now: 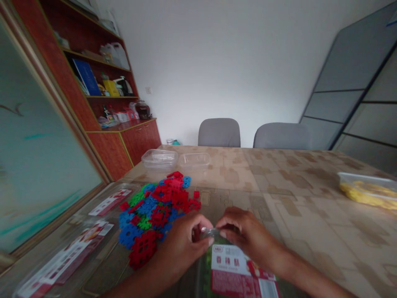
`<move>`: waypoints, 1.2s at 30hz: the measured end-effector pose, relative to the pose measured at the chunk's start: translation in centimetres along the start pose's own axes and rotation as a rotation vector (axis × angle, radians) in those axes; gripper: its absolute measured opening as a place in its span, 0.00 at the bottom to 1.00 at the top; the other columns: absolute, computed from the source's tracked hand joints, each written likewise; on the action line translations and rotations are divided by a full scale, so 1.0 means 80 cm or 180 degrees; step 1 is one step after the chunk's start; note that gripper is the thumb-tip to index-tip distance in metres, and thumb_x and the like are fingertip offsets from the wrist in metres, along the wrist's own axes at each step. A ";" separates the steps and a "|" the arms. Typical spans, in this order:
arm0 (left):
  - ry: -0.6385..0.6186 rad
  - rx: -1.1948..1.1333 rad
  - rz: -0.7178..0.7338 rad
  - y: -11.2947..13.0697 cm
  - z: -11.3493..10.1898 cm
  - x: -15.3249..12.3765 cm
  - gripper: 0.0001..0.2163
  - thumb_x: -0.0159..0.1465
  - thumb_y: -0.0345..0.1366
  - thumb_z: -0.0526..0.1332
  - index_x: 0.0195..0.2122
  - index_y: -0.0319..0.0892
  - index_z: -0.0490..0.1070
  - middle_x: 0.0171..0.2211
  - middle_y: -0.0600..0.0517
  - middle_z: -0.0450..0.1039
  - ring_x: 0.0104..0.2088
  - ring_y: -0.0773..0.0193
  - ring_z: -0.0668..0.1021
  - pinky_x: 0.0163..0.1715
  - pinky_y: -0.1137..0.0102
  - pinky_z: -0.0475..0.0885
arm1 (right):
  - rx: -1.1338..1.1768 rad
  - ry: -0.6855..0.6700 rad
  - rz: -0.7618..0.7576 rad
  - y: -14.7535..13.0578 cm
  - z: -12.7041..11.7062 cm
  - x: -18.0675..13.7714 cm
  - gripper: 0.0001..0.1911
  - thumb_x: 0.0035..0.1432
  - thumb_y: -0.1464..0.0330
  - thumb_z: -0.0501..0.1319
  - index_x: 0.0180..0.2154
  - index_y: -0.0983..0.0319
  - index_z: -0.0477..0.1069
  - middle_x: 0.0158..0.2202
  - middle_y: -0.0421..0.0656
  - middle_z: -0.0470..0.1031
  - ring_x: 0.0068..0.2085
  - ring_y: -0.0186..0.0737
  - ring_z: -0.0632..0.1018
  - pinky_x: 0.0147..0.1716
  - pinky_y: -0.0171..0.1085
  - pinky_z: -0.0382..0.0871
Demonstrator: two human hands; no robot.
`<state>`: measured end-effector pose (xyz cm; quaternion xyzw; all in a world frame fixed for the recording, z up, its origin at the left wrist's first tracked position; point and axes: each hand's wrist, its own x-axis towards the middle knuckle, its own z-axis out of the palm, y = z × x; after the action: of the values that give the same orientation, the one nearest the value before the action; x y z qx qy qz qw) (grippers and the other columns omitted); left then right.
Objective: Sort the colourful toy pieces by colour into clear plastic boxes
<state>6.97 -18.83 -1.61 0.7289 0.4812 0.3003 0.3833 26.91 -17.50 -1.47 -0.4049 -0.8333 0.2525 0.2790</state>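
Observation:
A clear plastic box (pixel 204 269) with a white and red label (pixel 231 265) on its lid lies at the table's near edge, and green pieces show through it. My left hand (pixel 194 240) pinches the far left corner of its rim between thumb and fingers. Close beside it, my right hand (pixel 240 227) grips the same far edge, fingers bent over the rim. To the left of my hands is a loose pile of red, blue and green plastic building pieces (pixel 151 209). The lower part of the box runs out of view.
Two labelled clear lids (pixel 66 258) lie at the left. Clear tubs (pixel 159 159) stand at the back of the patterned table (pixel 279 198). A tub of yellow pieces (pixel 369 192) sits at the far right. Grey chairs (pixel 219 132) stand behind the table, shelves (pixel 105 95) to the left.

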 end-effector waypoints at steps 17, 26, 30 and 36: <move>0.0024 -0.0432 -0.0177 0.009 0.008 -0.005 0.05 0.60 0.34 0.56 0.30 0.40 0.69 0.25 0.56 0.68 0.26 0.67 0.70 0.25 0.75 0.63 | 0.0188 -0.0118 0.0073 -0.011 -0.002 -0.003 0.05 0.53 0.76 0.62 0.31 0.62 0.73 0.30 0.39 0.72 0.33 0.34 0.72 0.32 0.33 0.63; -0.0172 -0.0444 -0.0217 -0.005 0.012 -0.013 0.06 0.54 0.30 0.62 0.31 0.41 0.66 0.25 0.58 0.64 0.27 0.68 0.67 0.25 0.76 0.61 | -0.0052 -0.0182 0.0093 -0.012 0.000 -0.012 0.05 0.56 0.75 0.59 0.35 0.61 0.69 0.34 0.40 0.71 0.35 0.35 0.71 0.34 0.33 0.63; -0.0262 -0.0651 -0.0319 -0.008 0.012 -0.014 0.04 0.56 0.30 0.60 0.31 0.40 0.64 0.24 0.59 0.62 0.23 0.71 0.65 0.20 0.78 0.59 | -0.0252 -0.0212 0.0044 -0.017 0.000 -0.011 0.05 0.56 0.74 0.57 0.36 0.61 0.68 0.34 0.41 0.71 0.35 0.35 0.71 0.33 0.33 0.63; -0.0236 -0.0747 -0.0354 -0.009 0.016 -0.015 0.02 0.59 0.32 0.57 0.32 0.40 0.64 0.23 0.60 0.59 0.20 0.73 0.62 0.14 0.81 0.56 | -0.0317 -0.0289 0.0060 -0.019 -0.002 -0.008 0.08 0.50 0.77 0.57 0.34 0.61 0.68 0.31 0.41 0.72 0.31 0.34 0.71 0.30 0.32 0.62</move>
<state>7.27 -20.16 -2.98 0.6618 0.4680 0.3057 0.4995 26.51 -18.84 -0.54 -0.4143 -0.8528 0.2313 0.2181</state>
